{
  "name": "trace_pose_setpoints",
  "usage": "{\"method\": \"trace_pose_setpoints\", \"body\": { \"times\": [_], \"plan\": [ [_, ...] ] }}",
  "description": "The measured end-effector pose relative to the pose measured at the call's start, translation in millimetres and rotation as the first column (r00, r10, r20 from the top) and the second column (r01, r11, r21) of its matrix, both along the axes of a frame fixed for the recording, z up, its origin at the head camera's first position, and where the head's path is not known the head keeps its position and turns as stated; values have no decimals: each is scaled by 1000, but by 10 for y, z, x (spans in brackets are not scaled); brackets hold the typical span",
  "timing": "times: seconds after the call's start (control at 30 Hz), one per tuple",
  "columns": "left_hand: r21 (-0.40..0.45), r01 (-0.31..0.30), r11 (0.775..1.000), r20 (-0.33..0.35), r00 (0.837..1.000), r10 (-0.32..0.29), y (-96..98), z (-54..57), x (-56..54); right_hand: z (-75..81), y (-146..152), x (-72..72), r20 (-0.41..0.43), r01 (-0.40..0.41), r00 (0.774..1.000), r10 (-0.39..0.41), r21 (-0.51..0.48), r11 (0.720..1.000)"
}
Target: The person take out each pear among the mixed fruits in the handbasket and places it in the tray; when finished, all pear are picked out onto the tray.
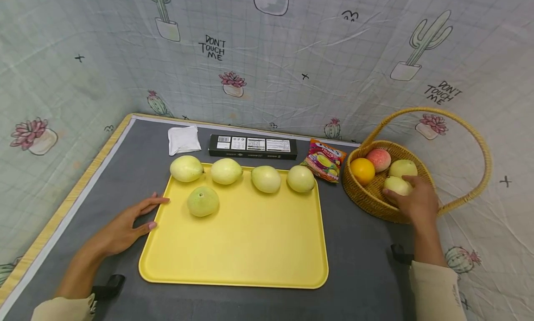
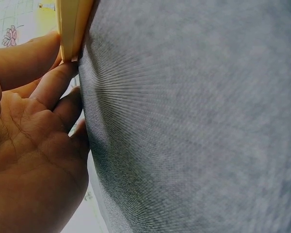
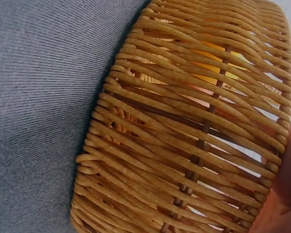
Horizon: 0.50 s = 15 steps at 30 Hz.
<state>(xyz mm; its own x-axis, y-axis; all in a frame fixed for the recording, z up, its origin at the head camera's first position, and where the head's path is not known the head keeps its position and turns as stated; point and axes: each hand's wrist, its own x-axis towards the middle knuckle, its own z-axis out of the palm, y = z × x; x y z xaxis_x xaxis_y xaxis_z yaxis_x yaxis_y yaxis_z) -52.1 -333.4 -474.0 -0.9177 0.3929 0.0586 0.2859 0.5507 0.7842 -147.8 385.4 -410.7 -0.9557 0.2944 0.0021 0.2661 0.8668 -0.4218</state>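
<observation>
My right hand [image 1: 422, 199] reaches into a wicker basket [image 1: 369, 208] and grips a pale green, guava-like fruit [image 1: 395, 185], thumb on one side and fingers on the other. Beside it in the basket lie an orange [image 1: 362, 171], a peach [image 1: 379, 159] and another pale green fruit [image 1: 403, 169]. In the right wrist view, the basket's woven side [image 3: 184, 121] hides most of the hand. My left hand [image 1: 123, 228] rests at the left edge of a yellow tray [image 1: 250, 247], its fingers touching the rim. Several pale green fruits [image 1: 266, 179] line the tray's far edge, with a rounder one [image 1: 203, 201] nearer.
Behind the tray lie a white packet [image 1: 183, 140] and a long black box [image 1: 252, 146]. A colourful fruit-candy bag [image 1: 323, 160] sits between tray and basket. The basket's tall handle [image 1: 486, 158] arches to the right. A printed cloth wall [image 1: 267, 47] closes off the back.
</observation>
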Motion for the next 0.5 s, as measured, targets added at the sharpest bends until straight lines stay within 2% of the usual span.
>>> {"method": "trace_pose_setpoints", "body": {
  "times": [0.1,0.3,0.5],
  "plan": [
    [-1,-2,1000,5,1000,2,2,16,4,5,0,-23,24,-30,999,29,10,1000],
    [1,-5,1000,11,1000,5,5,28,17,6,-28,-38,21,-81,997,81,19,997],
    [3,1,1000,7,1000,-1,4,28,19,19,-94,18,-20,-7,1000,5,-106,994]
  ]
}}
